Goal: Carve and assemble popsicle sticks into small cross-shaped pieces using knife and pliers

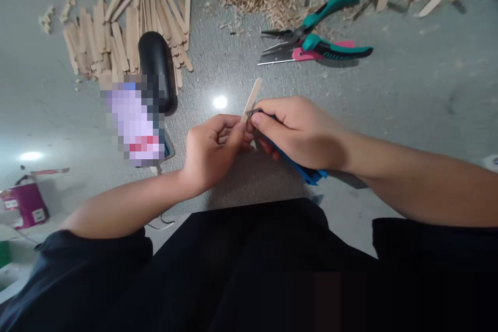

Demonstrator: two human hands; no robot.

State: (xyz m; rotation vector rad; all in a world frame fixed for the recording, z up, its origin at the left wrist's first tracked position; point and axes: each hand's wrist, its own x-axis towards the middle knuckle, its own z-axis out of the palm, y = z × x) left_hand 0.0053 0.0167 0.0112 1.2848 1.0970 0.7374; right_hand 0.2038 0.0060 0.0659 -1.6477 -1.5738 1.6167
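My left hand (220, 150) pinches the lower end of a pale wooden craft stick (253, 94), which points up and to the right. Closed around a blue-handled craft knife (290, 158), my right hand (295, 129) holds its short blade against the stick just above my left fingertips. The thumb lies along the knife near the blade. Most of the handle is hidden in my palm, and its blue end sticks out below the hand. My two hands meet closely at the stick.
Pliers with teal handles (337, 8) lie beyond my hands, over a pink-handled cutter (303, 54). A pile of wood shavings (264, 2) is behind them. Many craft sticks (155, 10) lie at the back left, beside a black case (156, 65) and a blurred-out phone-like object (134, 122).
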